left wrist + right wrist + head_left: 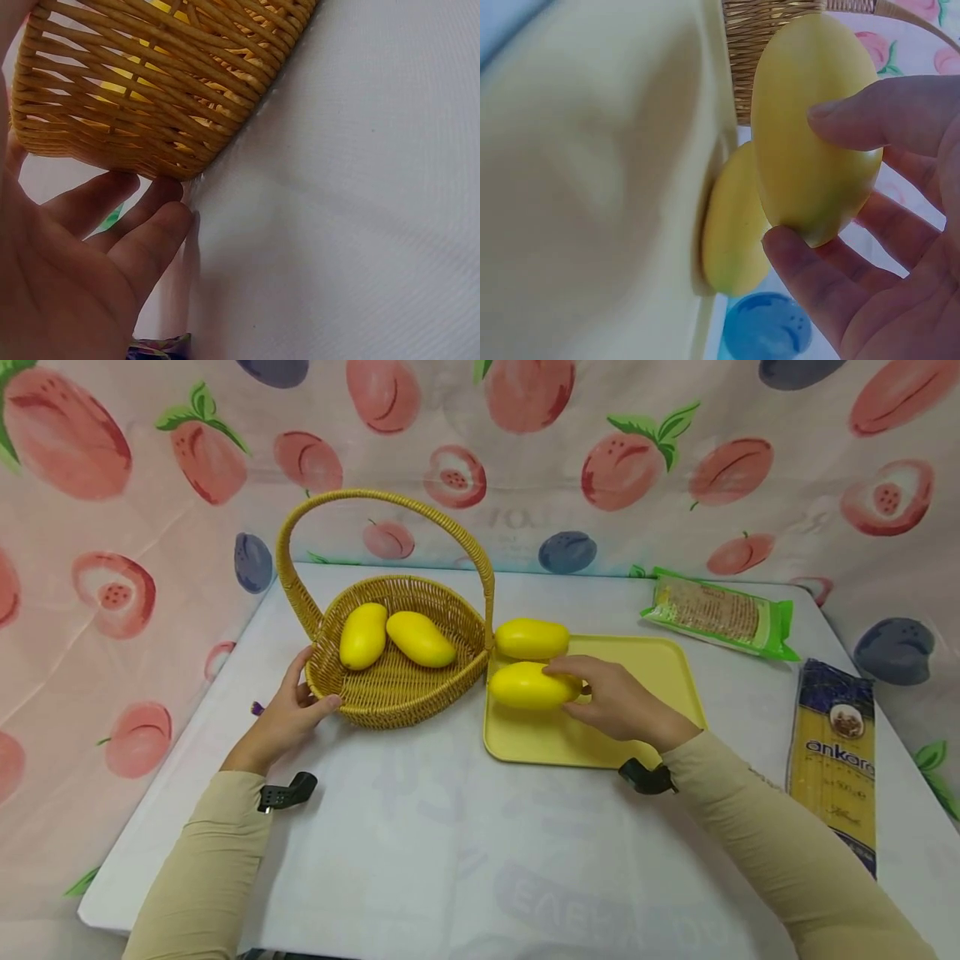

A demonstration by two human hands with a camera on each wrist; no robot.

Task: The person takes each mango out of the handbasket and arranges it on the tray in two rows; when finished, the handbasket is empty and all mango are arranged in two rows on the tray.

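My right hand (618, 697) grips a yellow mango (814, 124) between thumb and fingertips, lifted over the left part of the yellow tray (667, 672). Just behind it, a second mango (534, 638) lies along the tray's far left edge. Two more mangoes, one upright in view (363, 637) and one slanted (422, 639), lie inside the wicker basket (397, 714). My left hand (288, 718) holds that basket at its left side, thumb on the front rim. The left wrist view has the bent fingers (154, 244) against the woven outer wall.
At the back right lies a green-edged clear packet (720, 614) of brown food. A blue and yellow pasta pack (836, 760) lies along the table's right side. The basket's tall handle (382, 497) arches above it. A small purple item (257, 708) peeks out beside my left hand.
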